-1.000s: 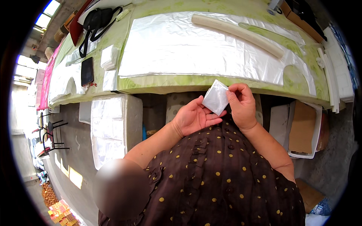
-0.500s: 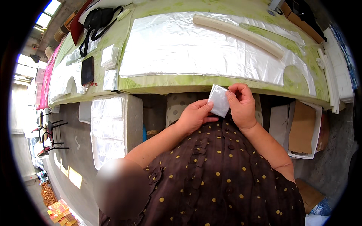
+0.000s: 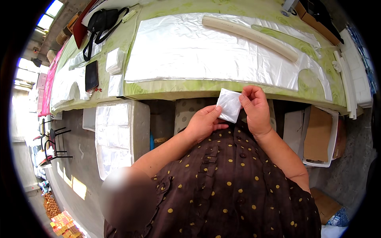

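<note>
A small folded square of white, shiny plastic film [image 3: 229, 106] is held up in front of my body, just off the table's near edge. My left hand [image 3: 201, 123] grips its left side, thumb on top and fingers beneath. At the upper right corner, the thumb and forefinger of my right hand [image 3: 257, 112] are closed in a pinch on the edge. Beyond both hands, a wide layer of white plastic sheets [image 3: 178, 53] lies flat on the green patterned tablecloth [image 3: 166, 88]. A long cream tube [image 3: 254, 39] rests across these sheets.
Folded packets [image 3: 114, 60], a black phone [image 3: 91, 76] and a black bag [image 3: 102, 22] lie on the table's left part. Below left stands a foam box [image 3: 141, 131] topped with flat plastic packets. A white bin [image 3: 334, 139] holding cardboard stands at the right.
The folded plastic has turned so its broad face shows more, and it sits slightly further left. My right hand has shifted up a little at its corner; my left hand has barely moved.
</note>
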A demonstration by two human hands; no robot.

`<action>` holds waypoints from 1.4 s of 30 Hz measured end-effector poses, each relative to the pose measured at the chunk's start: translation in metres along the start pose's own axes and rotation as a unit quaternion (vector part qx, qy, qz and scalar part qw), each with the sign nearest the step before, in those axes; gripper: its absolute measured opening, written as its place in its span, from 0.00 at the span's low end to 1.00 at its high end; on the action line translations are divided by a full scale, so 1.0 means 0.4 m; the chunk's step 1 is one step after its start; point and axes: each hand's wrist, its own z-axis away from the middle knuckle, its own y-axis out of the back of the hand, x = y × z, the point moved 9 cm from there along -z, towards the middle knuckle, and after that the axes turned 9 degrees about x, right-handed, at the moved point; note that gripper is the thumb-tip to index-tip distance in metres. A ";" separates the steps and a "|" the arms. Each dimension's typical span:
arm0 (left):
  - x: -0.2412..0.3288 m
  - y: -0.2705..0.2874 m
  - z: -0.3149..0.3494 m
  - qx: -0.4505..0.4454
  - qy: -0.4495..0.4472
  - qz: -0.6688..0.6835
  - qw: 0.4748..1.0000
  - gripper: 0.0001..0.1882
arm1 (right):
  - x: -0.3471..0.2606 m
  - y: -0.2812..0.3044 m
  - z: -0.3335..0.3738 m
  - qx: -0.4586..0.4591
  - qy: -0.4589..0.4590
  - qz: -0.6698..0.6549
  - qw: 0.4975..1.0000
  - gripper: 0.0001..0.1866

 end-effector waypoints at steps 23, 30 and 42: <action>0.081 -0.034 0.048 0.012 -0.280 -0.299 0.912 0.23 | 0.017 0.026 -0.012 0.030 -0.019 -0.018 0.999 0.06; 0.107 0.017 0.049 0.112 -0.342 -0.216 0.907 0.24 | -0.016 0.011 -0.007 0.010 -0.040 0.013 0.999 0.11; 0.193 0.061 0.094 0.155 -0.287 -0.113 0.939 0.20 | 0.018 -0.043 0.031 -0.093 -0.033 0.087 0.991 0.19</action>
